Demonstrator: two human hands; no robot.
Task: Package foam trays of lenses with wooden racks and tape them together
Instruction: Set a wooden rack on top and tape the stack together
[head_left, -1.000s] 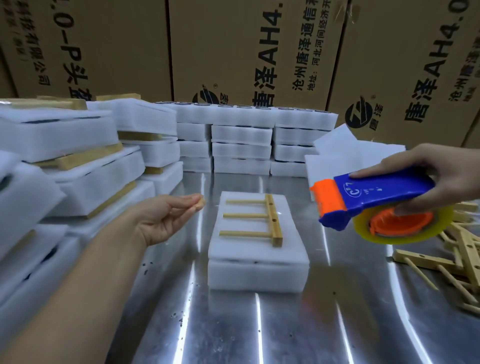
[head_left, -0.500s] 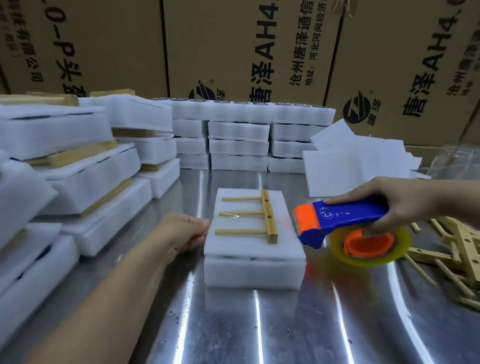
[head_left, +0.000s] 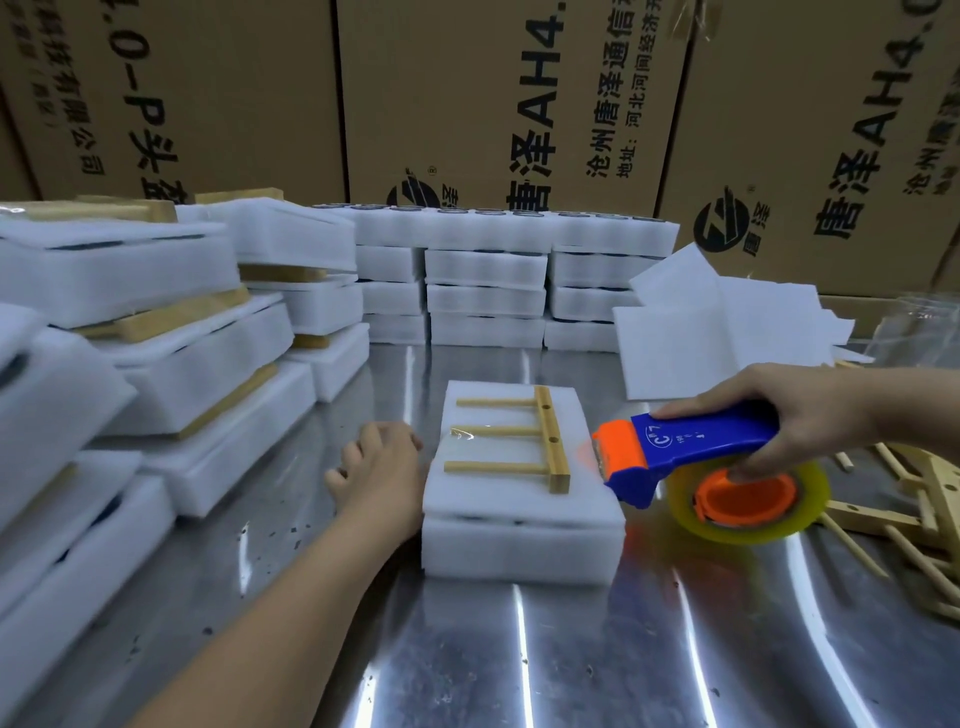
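printed cardboard cartons (head_left: 498, 93) are seen walling the back, with a steel worktop (head_left: 519, 649) spread below them. racked foam stacks (head_left: 156, 364) are piled along the left, plain foam stacks (head_left: 485, 270) are ranked at the far edge, and loose foam sheets (head_left: 717, 332) are heaped at the right; none is judged to block the move. the foam tray bundle (head_left: 519, 540) is set at the centre, its long axis running away from the person, flanked by both hands. the blue tape dispenser (head_left: 691, 447) is gripped by the right hand (head_left: 810, 415) just beside the bundle's right edge, with its orange mouth turned left toward it. the left hand (head_left: 379, 473), fingers curled, is pressed to the bundle's left side; whether anything is pinched cannot be told. the wooden rack (head_left: 550, 436) is laid on top, bar to the right, prongs pointing left. spare racks (head_left: 924, 499) are scattered at the far right.
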